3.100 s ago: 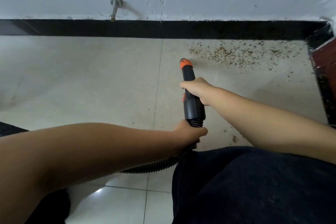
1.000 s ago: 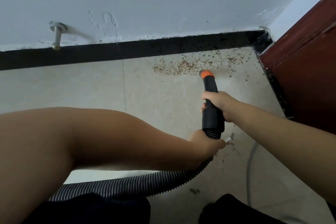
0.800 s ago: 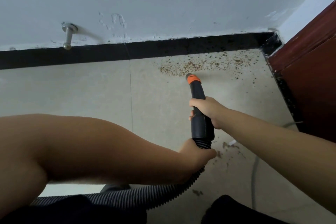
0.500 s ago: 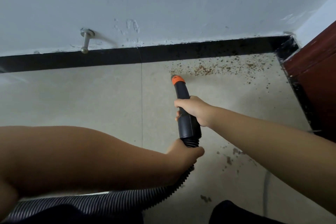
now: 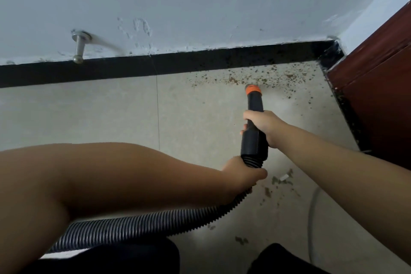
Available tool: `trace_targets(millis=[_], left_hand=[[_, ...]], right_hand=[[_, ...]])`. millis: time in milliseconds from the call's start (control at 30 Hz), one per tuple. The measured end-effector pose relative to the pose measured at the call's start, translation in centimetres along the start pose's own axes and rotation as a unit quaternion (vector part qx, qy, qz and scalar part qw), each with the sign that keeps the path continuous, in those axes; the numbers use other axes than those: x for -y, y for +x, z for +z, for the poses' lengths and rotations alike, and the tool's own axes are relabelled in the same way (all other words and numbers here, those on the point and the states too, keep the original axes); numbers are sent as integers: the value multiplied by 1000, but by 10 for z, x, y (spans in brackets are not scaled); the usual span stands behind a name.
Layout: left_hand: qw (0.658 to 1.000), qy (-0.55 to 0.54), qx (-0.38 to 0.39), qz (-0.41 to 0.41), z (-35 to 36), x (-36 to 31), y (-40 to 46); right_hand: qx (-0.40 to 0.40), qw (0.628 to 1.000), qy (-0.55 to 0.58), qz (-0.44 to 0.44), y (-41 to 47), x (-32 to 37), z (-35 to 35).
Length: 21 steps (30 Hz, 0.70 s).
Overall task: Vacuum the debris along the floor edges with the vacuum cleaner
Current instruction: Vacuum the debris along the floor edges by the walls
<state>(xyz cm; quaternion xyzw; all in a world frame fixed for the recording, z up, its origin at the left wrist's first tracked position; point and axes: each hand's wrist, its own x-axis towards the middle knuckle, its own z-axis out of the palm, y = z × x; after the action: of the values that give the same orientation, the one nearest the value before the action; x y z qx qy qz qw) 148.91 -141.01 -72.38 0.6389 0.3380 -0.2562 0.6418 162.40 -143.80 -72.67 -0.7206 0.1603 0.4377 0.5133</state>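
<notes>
Head view: black vacuum nozzle [image 5: 254, 127] with an orange tip [image 5: 253, 89], pointing away from the person and angled toward the black baseboard [image 5: 155, 66], the tip at the near edge of a band of brown debris [image 5: 262, 78] scattered on the pale tiled floor [image 5: 111, 113] along the baseboard as far as the corner. Right hand [image 5: 264, 125], fingers wrapped around the nozzle's mid-section. Left hand [image 5: 241, 173], fingers curled around the ribbed grey hose [image 5: 138, 227] just below the nozzle collar; the hose runs back under the left forearm. More debris flecks and a small white scrap [image 5: 283, 177] lie on the floor near the left hand. Metal door stop [image 5: 79, 48] projecting from the white wall [image 5: 200, 6]; reddish-brown door [image 5: 378, 73] at right.
</notes>
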Motion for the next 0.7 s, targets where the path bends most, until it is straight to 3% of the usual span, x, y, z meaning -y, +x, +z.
trace_targets(millis=[200, 700], left_hand=[[999, -31, -6, 5, -8, -14, 9], [992, -92, -77, -41, -46, 30, -19]], right_hand=[[-9, 1000, -11, -9, 10, 16, -1], [120, 982, -145, -28, 0, 4, 87]])
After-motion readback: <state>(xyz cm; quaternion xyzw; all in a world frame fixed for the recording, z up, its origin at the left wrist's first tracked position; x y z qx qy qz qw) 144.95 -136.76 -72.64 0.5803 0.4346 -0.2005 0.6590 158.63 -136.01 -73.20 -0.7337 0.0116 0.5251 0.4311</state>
